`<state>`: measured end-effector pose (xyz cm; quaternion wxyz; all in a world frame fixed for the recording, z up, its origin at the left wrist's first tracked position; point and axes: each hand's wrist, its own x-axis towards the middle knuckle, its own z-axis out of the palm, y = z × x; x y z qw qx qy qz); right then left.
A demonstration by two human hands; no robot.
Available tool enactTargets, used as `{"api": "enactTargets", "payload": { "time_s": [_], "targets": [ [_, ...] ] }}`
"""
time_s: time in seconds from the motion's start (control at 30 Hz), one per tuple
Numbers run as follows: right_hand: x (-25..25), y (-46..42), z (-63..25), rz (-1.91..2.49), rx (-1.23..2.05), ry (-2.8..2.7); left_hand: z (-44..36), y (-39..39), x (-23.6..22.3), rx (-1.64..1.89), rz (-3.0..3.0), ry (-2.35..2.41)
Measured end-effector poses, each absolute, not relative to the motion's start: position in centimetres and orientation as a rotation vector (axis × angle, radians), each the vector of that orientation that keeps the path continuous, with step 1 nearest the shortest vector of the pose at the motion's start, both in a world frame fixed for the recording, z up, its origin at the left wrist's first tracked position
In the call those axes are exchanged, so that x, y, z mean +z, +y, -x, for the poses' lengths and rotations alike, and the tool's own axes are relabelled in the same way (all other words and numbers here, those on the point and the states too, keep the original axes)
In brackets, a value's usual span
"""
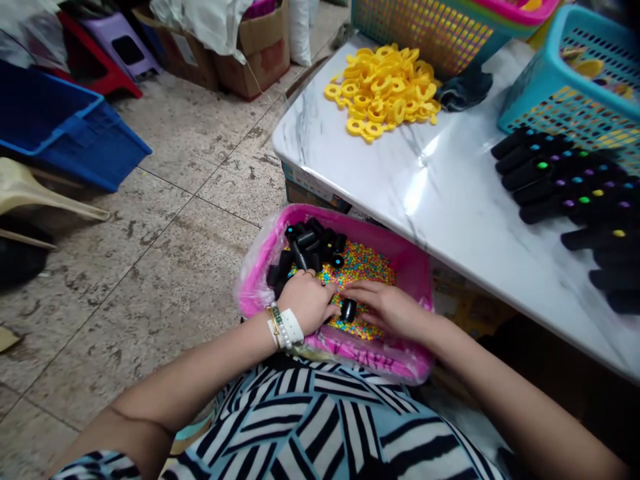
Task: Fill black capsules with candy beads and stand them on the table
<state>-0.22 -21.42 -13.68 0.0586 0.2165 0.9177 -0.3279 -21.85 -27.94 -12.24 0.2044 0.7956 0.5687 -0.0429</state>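
A pink plastic basin (407, 237) sits in front of my body, partly wrapped in clear film. Small multicoloured beads (373, 263) lie inside it, with a heap of short black cylinders (307, 240) on the left side. My left hand (306, 299) reaches into the basin beside that heap, fingers apart and partly hidden. Opposite it, my right hand (387, 305) has its fingers stretched over the beads. Between the two hands lies one loose black cylinder (349, 310) on the beads; neither hand grips it.
A white marbled table (395, 177) adjoins the basin, bearing yellow ring-shaped parts (383, 87), rows of black cylinders (570, 180) with coloured dots, a teal basket (550, 73) and a dark cloth (465, 90). On the floor at left are a blue crate (110, 143) and cardboard boxes (263, 57).
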Motion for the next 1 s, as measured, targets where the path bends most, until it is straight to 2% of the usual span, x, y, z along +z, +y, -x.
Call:
{"api": "enactTargets", "payload": {
  "time_s": [0.1,0.2,0.27,0.33,0.4,0.57,0.7,0.83,1.0],
  "targets": [
    [-13.9,-22.2,0.8,-0.527,-0.702,2.794,22.1,-28.0,-12.6,-0.116,-2.194,1.594],
    [-14.1,-22.1,1.2,-0.696,-0.403,2.817,22.1,-28.0,-13.0,-0.094,-2.191,1.583],
    [-14.4,-21.9,1.4,-0.741,-0.349,2.811,21.9,-28.0,-13.2,-0.087,-2.186,1.583],
    [-14.6,-21.8,1.4,-0.671,-0.516,2.797,21.8,-27.9,-13.3,-0.083,-2.171,1.601],
    [-14.5,-21.9,1.1,-0.675,-0.849,2.797,21.7,-27.9,-13.3,-0.073,-2.154,1.618],
    [-12.5,-22.0,-0.9,-1.174,-1.711,2.557,22.0,-27.9,-13.6,-0.053,-2.165,1.6],
    [-11.0,-22.6,-1.3,-1.319,-1.928,2.408,22.2,-27.7,-13.7,-0.074,-2.181,1.565],
    [-8.7,-23.4,-1.5,-1.462,-1.718,2.808,22.2,-27.6,-13.7,-0.014,-2.166,1.476],
    [-4.5,-23.7,-4.8,-2.208,-0.927,3.107,22.7,-27.6,-14.6,0.092,-2.114,1.379]
  ]
}}
